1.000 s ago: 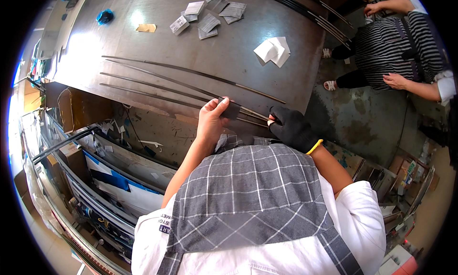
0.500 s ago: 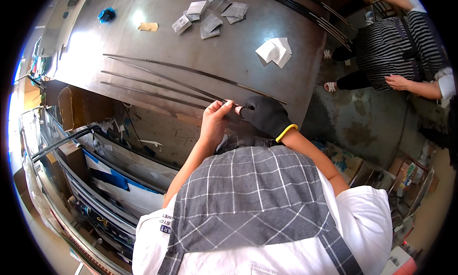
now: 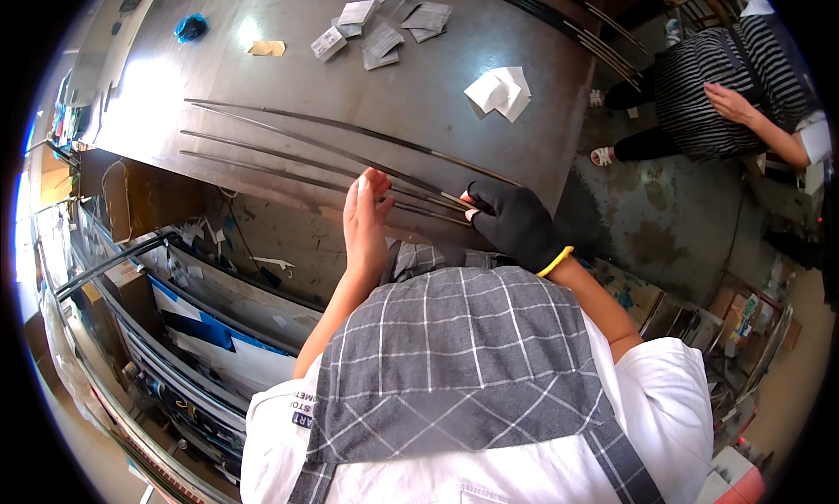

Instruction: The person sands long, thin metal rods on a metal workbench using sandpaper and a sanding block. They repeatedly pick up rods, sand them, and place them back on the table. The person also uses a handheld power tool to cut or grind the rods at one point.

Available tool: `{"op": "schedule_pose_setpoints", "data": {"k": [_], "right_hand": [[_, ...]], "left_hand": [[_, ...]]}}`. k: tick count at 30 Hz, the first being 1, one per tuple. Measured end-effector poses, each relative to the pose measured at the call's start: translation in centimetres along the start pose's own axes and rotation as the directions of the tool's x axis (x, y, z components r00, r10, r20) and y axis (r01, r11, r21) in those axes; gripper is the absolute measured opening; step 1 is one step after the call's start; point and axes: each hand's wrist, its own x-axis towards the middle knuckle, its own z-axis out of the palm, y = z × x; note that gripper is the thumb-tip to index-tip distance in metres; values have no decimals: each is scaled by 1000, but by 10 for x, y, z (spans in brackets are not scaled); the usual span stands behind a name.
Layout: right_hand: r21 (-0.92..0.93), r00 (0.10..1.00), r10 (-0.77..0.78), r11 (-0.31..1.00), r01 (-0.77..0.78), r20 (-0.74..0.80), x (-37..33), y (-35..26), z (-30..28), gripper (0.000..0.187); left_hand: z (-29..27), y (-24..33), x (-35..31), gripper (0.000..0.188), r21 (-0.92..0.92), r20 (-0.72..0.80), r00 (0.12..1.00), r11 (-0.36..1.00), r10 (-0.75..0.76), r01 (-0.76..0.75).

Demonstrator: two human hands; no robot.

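Several long thin dark strips [image 3: 271, 148] lie side by side across the near part of a metal table, fanning apart toward the left. My right hand [image 3: 514, 224], in a black glove with a yellow cuff and bare fingertips, pinches the right ends of some strips at the table's near edge. One strip [image 3: 350, 130] farther back runs behind the glove. My bare left hand [image 3: 365, 220] is raised on edge over the nearer strips, fingers stretched out and holding nothing. Whether its far side touches them is hidden.
Small grey packets [image 3: 382, 41], white paper pieces [image 3: 500, 93], a tan scrap [image 3: 266, 48] and a blue bundle [image 3: 190, 27] lie on the table [image 3: 350, 93]. More dark strips [image 3: 559, 23] cross its far right. A co-worker [image 3: 730, 93] stands right; racks [image 3: 210, 329] stand lower left.
My left hand has let go of the strip ends, moved left and straightened its fingers. My right hand has shifted slightly right and nearer. The co-worker's hand has risen.
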Motion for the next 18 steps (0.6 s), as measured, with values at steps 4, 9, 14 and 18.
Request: {"op": "schedule_pose_setpoints", "data": {"k": [4, 9, 14, 18], "right_hand": [[-96, 993, -113, 989, 109, -39, -6, 4, 7, 22], [108, 994, -41, 994, 31, 98, -3, 12, 9, 23], [353, 962, 82, 919, -174, 260, 1, 3, 5, 22], [341, 947, 125, 912, -228, 297, 2, 6, 10, 21]], "left_hand": [[6, 5, -24, 40, -377, 270, 939, 874, -212, 306], [7, -6, -20, 28, -433, 258, 951, 860, -170, 271], [7, -10, -16, 22, -355, 186, 959, 895, -214, 268], [4, -14, -15, 21, -362, 176, 962, 896, -207, 259]]}}
